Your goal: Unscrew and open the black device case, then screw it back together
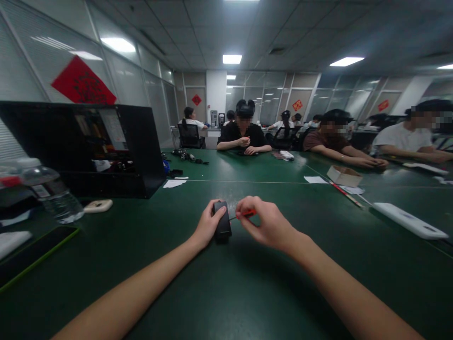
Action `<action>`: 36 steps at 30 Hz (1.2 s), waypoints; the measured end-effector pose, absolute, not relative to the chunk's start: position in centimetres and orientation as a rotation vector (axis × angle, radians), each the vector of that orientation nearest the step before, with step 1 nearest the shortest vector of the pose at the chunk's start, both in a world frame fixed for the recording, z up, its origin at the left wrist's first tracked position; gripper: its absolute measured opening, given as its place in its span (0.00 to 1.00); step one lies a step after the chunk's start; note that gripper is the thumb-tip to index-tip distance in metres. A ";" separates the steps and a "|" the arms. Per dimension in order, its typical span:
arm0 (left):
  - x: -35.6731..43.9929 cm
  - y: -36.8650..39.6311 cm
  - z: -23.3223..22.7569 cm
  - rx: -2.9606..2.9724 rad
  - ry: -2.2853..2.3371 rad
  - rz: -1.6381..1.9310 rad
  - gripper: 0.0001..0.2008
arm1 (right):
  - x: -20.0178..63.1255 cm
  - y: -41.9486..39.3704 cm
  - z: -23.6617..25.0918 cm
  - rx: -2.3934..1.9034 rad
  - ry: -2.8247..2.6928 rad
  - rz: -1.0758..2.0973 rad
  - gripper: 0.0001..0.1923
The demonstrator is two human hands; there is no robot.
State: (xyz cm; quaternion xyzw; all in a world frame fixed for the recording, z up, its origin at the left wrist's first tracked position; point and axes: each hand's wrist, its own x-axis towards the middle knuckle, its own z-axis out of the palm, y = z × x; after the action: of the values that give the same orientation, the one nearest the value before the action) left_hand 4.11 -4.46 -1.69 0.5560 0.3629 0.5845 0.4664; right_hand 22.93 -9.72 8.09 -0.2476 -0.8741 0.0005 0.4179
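Observation:
My left hand [209, 222] is wrapped round a small black box-shaped device [222, 222], thumb on its top, just above the green table. From the right, my right hand [267, 219] pinches a screwdriver [249, 213] with an orange-red handle. Its thin shaft points left, and the tip meets or nearly meets the device's right side; I cannot tell whether it sits in a screw. The fingers hide part of the handle.
An open black computer case [141, 146] stands at the left, near a water bottle [58, 193] and a phone [38, 252]. At the right lie a white power strip [410, 219] and a small open box [344, 175]. Several people sit beyond the green table [226, 293].

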 end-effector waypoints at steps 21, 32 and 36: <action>4.0 -4.2 -2.1 1.477 0.956 1.493 0.12 | 21.2 -13.6 11.9 -1.017 -2.441 -0.086 0.15; 4.1 -4.5 -1.8 1.496 0.960 1.490 0.15 | 21.4 -13.4 11.9 -0.935 -2.409 -0.036 0.27; 4.0 -4.6 -1.8 1.521 0.975 1.490 0.14 | 21.4 -13.5 12.0 -1.015 -2.459 -0.054 0.09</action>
State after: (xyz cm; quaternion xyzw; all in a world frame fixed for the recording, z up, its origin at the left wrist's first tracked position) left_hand 4.04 -4.59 -1.75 0.5981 0.3837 0.5859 0.3895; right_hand 21.40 -13.54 11.97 -0.3704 -0.8976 -0.0198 0.2380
